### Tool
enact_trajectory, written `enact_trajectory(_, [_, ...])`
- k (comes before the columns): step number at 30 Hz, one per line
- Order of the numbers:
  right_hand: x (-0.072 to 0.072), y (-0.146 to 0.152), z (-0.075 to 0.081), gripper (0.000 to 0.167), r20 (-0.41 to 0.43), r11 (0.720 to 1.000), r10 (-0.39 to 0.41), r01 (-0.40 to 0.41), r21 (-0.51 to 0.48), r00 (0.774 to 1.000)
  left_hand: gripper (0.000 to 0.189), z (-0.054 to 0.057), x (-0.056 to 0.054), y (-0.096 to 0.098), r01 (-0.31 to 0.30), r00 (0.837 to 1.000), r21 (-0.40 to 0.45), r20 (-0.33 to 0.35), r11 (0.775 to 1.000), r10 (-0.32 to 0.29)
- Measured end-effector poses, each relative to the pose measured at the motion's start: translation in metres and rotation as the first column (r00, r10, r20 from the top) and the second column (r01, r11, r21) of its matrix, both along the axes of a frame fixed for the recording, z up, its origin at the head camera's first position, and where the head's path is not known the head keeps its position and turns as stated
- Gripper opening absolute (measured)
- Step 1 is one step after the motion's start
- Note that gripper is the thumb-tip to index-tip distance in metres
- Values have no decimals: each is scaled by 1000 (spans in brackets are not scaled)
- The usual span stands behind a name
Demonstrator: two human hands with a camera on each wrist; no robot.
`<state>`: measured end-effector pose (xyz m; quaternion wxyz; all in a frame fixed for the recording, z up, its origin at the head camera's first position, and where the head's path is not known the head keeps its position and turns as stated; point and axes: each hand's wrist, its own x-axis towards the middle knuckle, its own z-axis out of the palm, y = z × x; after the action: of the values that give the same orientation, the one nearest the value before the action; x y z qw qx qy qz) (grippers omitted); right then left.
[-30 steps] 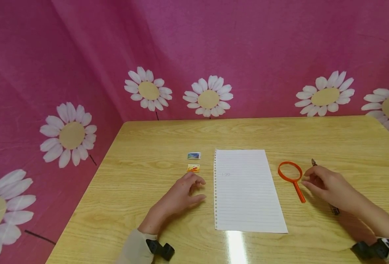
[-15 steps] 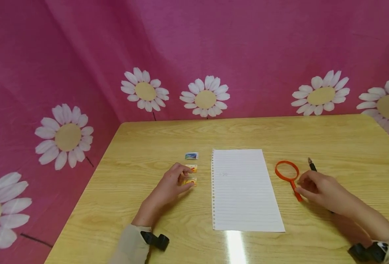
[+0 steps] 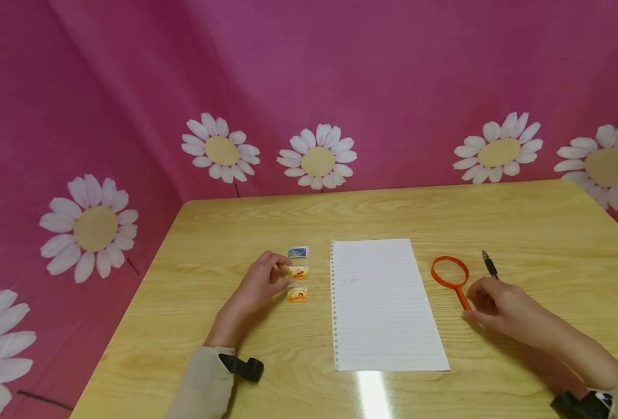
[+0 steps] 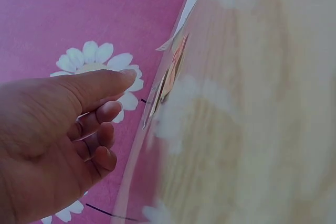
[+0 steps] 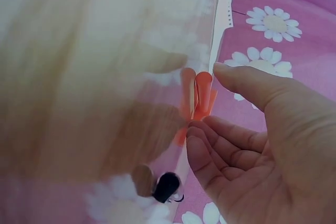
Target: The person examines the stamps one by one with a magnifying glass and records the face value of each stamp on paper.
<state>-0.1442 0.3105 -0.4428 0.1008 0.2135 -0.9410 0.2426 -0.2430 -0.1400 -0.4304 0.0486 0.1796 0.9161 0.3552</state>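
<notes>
In the head view my left hand [image 3: 256, 284] is beside three small stamp-like pictures. Its relaxed fingers are close to the middle yellow one [image 3: 299, 273]; contact cannot be made out. A blue-green picture [image 3: 298, 252] lies above and another yellow one [image 3: 297, 294] below. My right hand [image 3: 513, 308] is at the handle of an orange magnifying glass [image 3: 462, 298]. In the right wrist view the handle end [image 5: 203, 85] shows between thumb and fingers, which stay spread apart. A black pen [image 3: 490, 266] lies partly hidden behind the right hand.
A lined, punched sheet of paper [image 3: 384, 326] with faint writing lies between the hands on the wooden table [image 3: 225, 227]. Behind and to the left hangs a pink curtain [image 3: 393, 81] with printed daisies.
My left hand has drawn leftward off the small pictures, uncovering the lowest yellow one. My right hand has shifted left from over the pen to the magnifying glass handle. The head view has shifted slightly.
</notes>
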Motion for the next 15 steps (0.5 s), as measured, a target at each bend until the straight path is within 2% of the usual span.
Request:
enact_trajectory(4, [2,-1,1,31,38,1000,-17,16,6,999,31,0,-6,-3,13,1000,0,-4,1000,-13])
enact_trajectory(10, [4,-1,0,34,38,1000,-23,22,10,999,27,-3,-16,-3,29,1000,-36,12,999,-29])
enact_trajectory(15, [6,-3,-2,36,29,999,-30,30,11,999,22,-6,-22,-4,70,997,-43,17,997,-70])
